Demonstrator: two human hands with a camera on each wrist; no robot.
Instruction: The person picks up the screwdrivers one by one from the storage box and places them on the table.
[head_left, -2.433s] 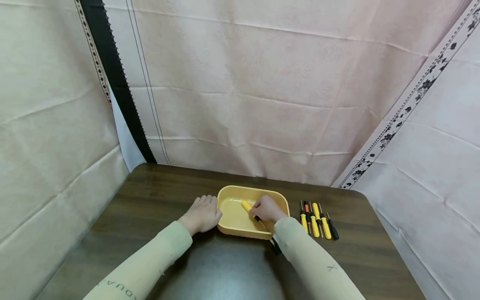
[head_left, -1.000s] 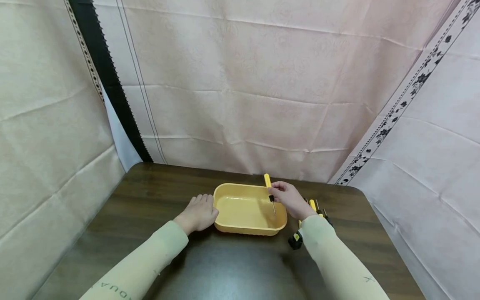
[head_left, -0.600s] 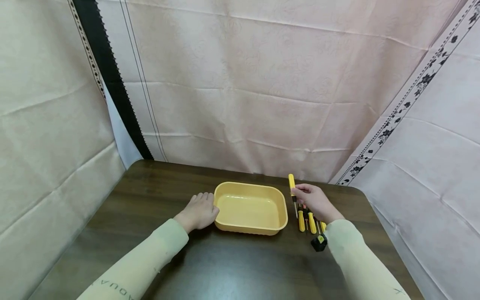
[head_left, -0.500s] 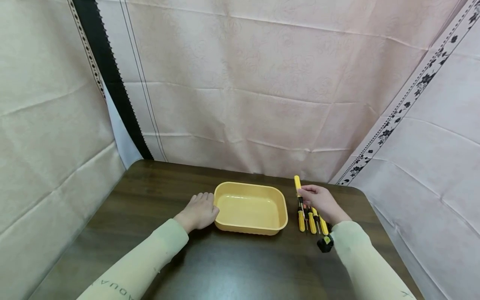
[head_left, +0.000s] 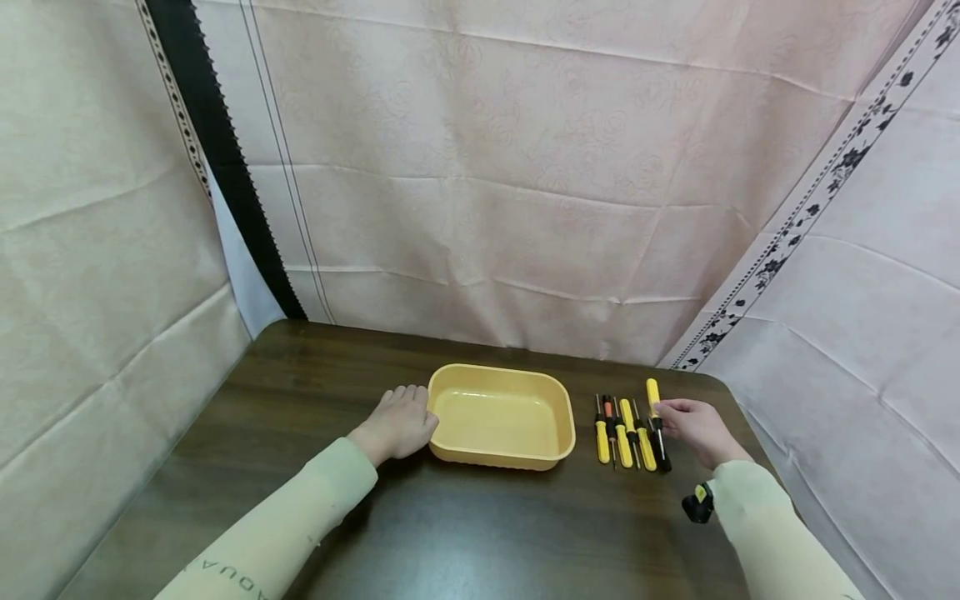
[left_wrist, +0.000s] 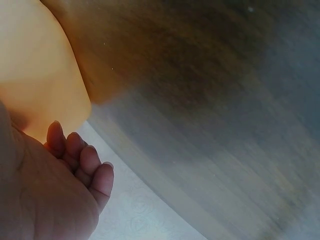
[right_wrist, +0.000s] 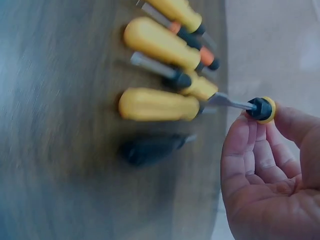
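In the head view my right hand (head_left: 693, 425) pinches a screwdriver (head_left: 653, 392) by its yellow handle, the shaft pointing down. The right wrist view shows its black collar (right_wrist: 261, 109) and a flat, flared tip. Below and left of that tip lies a row of screwdrivers (head_left: 626, 433), most with yellow handles, one red and black; a black-handled screwdriver (right_wrist: 150, 148) lies at the row's right end. My left hand (head_left: 397, 423) holds the left end of a yellow plastic tray (head_left: 498, 458); in the left wrist view its fingers (left_wrist: 90, 162) curl beside the tray wall and the thumb is hidden.
The dark wooden table (head_left: 480, 533) carries the tray and the tools. Pale cloth (head_left: 480, 208) hangs behind the table's far edge and along both sides. A small black device (head_left: 699, 504) sits at my right wrist.
My right hand has lifted the screwdriver out of the tray and carried it rightward, past the row to its right end. My left hand has stayed at the tray.
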